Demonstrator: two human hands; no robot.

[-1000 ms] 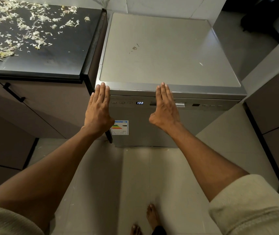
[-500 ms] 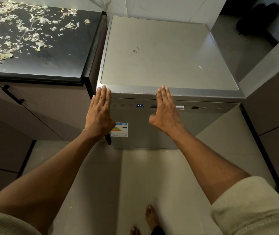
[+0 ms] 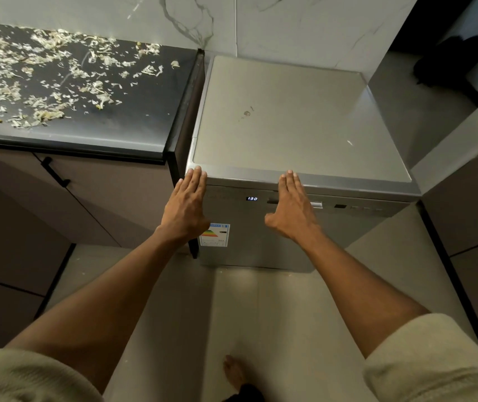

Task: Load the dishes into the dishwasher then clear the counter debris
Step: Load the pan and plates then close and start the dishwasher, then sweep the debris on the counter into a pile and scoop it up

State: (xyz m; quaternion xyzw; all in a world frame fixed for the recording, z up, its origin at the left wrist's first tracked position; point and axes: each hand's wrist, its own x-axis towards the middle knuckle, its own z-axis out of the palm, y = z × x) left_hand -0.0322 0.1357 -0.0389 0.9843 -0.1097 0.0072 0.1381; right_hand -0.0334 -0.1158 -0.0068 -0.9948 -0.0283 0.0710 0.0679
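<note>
Kitchen corner, grey tiled floor (image 3: pixel 261 314), marble-veined wall tiles behind. Silver freestanding dishwasher (image 3: pixel 284 117) stands against the wall, door closed, flat top bare apart from small marks; front display (image 3: pixel 251 198) reads 1:30, energy label (image 3: pixel 214 235) low on the door's left side. Just left of it, the dark table (image 3: pixel 133 111) over brown cabinets carries scattered pale vegetable scraps (image 3: pixel 43 79), mostly on its left and rear part. Left hand (image 3: pixel 185 204) flat, fingers straight and together, fingertips at the dishwasher's front left top corner. Right hand (image 3: pixel 292 207) likewise flat, fingertips at the top front edge near centre. Both grasp nothing.
</note>
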